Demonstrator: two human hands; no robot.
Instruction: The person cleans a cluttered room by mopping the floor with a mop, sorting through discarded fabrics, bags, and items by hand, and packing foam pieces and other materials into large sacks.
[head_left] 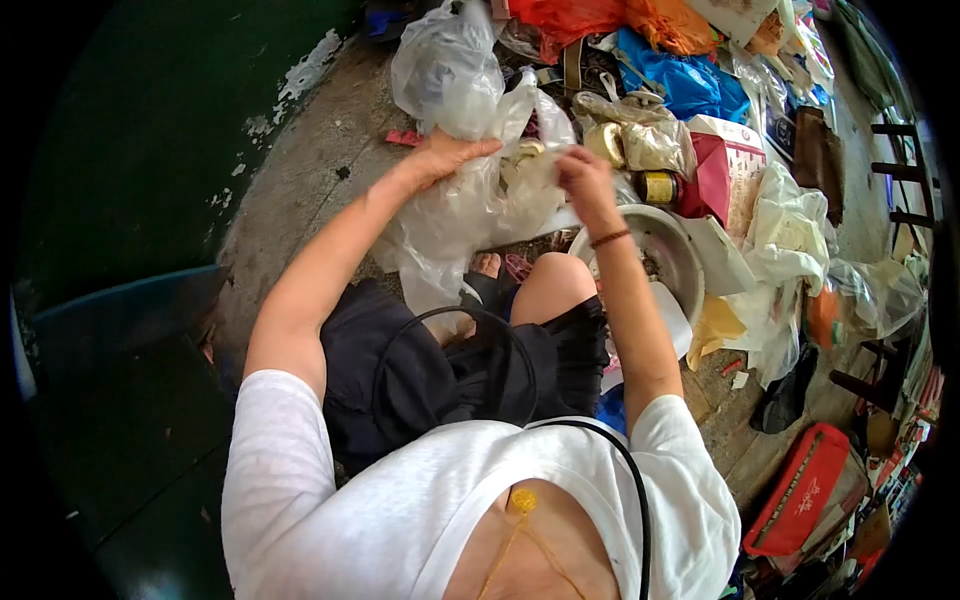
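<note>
In the head view a clear plastic bag (455, 225) hangs in front of my knees, its mouth spread between my two hands. My left hand (450, 160) grips its left side, with the thumb pointing right and most fingers hidden in the film. On the other side my right hand (588, 182), slightly blurred, has its fingers closed on the bag's edge. Something pale and yellowish (522, 160) shows between the hands; I cannot make out its kind. Just beyond my left hand sits another bunched, whitish plastic bag (445, 70).
A metal basin (690, 262) stands beside my right forearm. Past it lie a small dark jar (657, 188), a red-and-white box (728, 170) and a blue bag (685, 75). A red case (808, 490) rests at lower right. The dark green surface (130, 150) borders the left.
</note>
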